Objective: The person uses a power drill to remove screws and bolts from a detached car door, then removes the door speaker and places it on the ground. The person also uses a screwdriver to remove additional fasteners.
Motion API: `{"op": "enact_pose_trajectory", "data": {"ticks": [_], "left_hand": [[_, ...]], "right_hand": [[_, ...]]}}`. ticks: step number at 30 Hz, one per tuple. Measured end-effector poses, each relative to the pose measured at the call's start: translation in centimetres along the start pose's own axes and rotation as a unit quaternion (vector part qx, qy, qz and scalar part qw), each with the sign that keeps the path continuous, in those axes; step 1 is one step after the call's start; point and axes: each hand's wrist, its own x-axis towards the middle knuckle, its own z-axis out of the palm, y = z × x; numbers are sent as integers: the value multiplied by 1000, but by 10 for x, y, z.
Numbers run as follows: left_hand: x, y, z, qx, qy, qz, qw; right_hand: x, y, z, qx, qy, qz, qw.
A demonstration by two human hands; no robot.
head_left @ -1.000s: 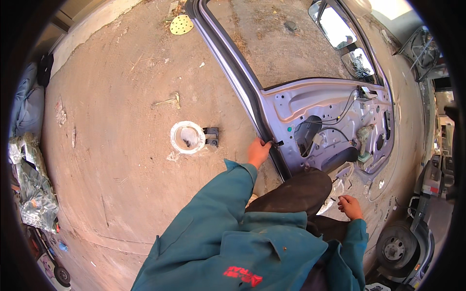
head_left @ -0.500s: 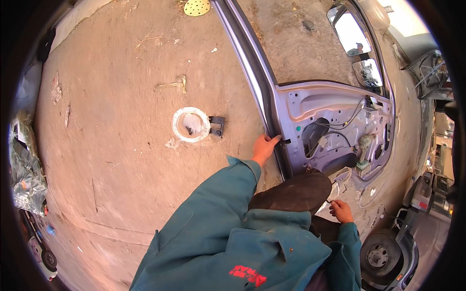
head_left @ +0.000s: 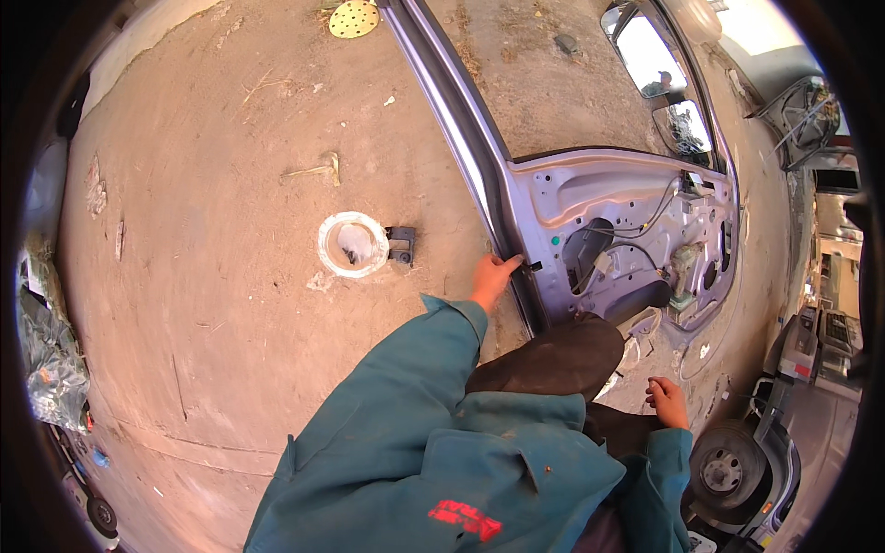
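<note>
A light purple car door (head_left: 553, 198) with its inner panel bared stands in front of me. My left hand (head_left: 491, 281) grips its left edge, thumb on the dark rubber seal (head_left: 525, 300) and the other fingers mostly out of sight on the outer side. Wires and a grey cable (head_left: 636, 229) run across the door's inner metal. To the right of my knee, my right hand (head_left: 669, 404) hangs with curled fingers, apart from the door. Whether something small is in those fingers I cannot make out.
A round white-rimmed container (head_left: 353, 245) with a black plastic part (head_left: 401, 245) beside it stands on the dirty floor. Beyond lie a hammer-shaped tool (head_left: 332, 169) and a yellow perforated disc (head_left: 354, 18). A vehicle wheel (head_left: 722, 472) is close at right; clear plastic wrapping (head_left: 55, 369) lies left.
My right hand has shifted slightly right, away from my knee; the dark thin thing at its fingertips no longer shows. My left hand keeps its hold. The whole view has shifted slightly.
</note>
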Motion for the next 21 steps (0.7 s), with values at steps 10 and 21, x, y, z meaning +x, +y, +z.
{"op": "enact_pose_trajectory", "data": {"ticks": [10, 21], "left_hand": [[-55, 90, 76, 372, -77, 539, 751], [-6, 44, 103, 575, -175, 610, 517]], "right_hand": [[-140, 24, -41, -89, 238, -125, 959], [-168, 51, -18, -131, 272, -189, 934]]}}
